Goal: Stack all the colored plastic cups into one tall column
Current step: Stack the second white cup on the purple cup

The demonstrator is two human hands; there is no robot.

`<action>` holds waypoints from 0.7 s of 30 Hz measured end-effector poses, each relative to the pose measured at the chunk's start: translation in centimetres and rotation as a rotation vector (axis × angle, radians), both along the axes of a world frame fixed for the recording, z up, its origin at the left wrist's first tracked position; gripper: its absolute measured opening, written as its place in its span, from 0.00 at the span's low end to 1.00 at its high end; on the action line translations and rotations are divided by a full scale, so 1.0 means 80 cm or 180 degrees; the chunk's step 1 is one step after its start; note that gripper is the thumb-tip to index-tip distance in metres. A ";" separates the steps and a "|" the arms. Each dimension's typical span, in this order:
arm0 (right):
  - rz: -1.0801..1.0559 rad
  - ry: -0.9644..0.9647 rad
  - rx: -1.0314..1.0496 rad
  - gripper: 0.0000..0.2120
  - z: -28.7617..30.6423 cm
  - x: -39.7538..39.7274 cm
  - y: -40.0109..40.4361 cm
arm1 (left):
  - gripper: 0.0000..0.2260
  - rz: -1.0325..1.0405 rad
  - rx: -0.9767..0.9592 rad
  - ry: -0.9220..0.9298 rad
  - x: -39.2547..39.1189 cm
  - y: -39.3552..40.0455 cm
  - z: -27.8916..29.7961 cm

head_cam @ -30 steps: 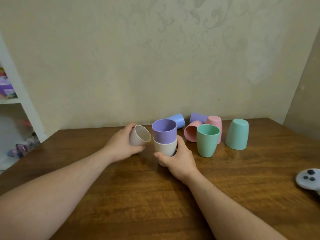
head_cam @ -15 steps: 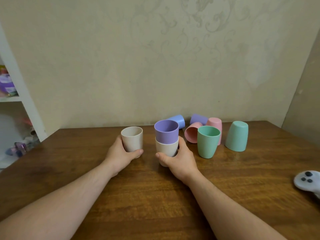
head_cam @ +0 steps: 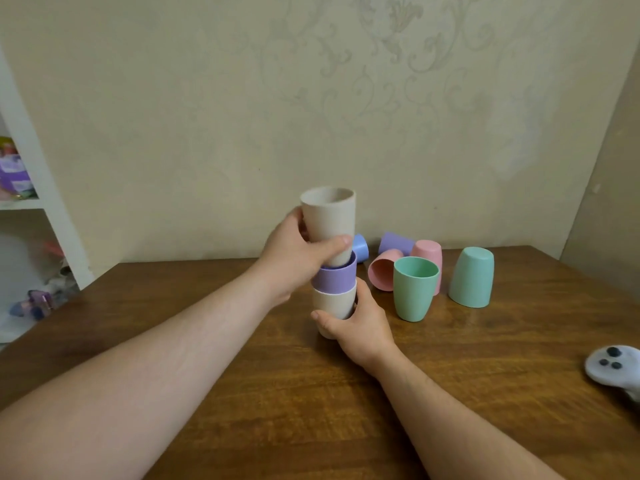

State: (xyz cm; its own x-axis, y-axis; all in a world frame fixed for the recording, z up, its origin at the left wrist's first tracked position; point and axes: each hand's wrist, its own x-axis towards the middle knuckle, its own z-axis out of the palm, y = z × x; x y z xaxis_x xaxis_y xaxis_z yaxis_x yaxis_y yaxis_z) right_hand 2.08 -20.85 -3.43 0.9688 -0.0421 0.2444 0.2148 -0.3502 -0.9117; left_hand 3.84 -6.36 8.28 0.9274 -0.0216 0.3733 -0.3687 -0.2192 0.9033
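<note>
A short stack stands on the wooden table (head_cam: pixel 242 393): a purple cup (head_cam: pixel 336 279) nested in a beige bottom cup (head_cam: pixel 333 303). My right hand (head_cam: pixel 360 327) grips that bottom cup from the right. My left hand (head_cam: pixel 298 254) holds a second beige cup (head_cam: pixel 329 223) upright, its base entering the purple cup's mouth. To the right stand an upright green cup (head_cam: pixel 414 289) and an upside-down green cup (head_cam: pixel 471 277). Behind them are a pink cup on its side (head_cam: pixel 381 271), an upside-down pink cup (head_cam: pixel 427 252), a purple cup (head_cam: pixel 394 242) and a blue cup (head_cam: pixel 360 247) lying down.
A grey game controller (head_cam: pixel 613 368) lies at the table's right edge. A white shelf unit (head_cam: pixel 38 202) with small items stands at the left. The beige wall runs close behind the cups.
My left hand has lifted the beige cup from the table beside the stack and brought it over the purple cup. My right hand has stayed on the bottom cup.
</note>
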 end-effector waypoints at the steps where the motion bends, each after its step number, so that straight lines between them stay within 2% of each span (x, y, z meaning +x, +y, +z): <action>1: 0.0013 0.0006 0.0008 0.33 0.000 0.000 0.000 | 0.22 -0.0020 0.0095 0.0100 -0.001 -0.004 -0.015; 6: 0.0053 -0.0025 -0.0001 0.36 0.000 -0.001 -0.001 | 0.17 0.0051 -0.0140 0.0230 -0.003 -0.015 -0.052; 10: 0.0047 -0.0033 0.0010 0.34 0.000 -0.001 0.000 | 0.25 -0.0048 -0.0282 0.0400 0.000 -0.017 -0.061; 16: 0.0010 -0.0001 -0.0087 0.28 0.001 0.000 -0.001 | 0.33 -0.0171 0.0016 0.0220 -0.002 -0.008 -0.086; 19: -0.0005 -0.0037 -0.0177 0.31 0.000 0.002 0.000 | 0.37 -0.0253 0.0008 0.0292 0.001 -0.008 -0.108; 21: 0.0005 -0.0065 -0.0259 0.33 0.002 -0.001 0.001 | 0.36 -0.0256 -0.0210 0.0414 0.001 -0.013 -0.120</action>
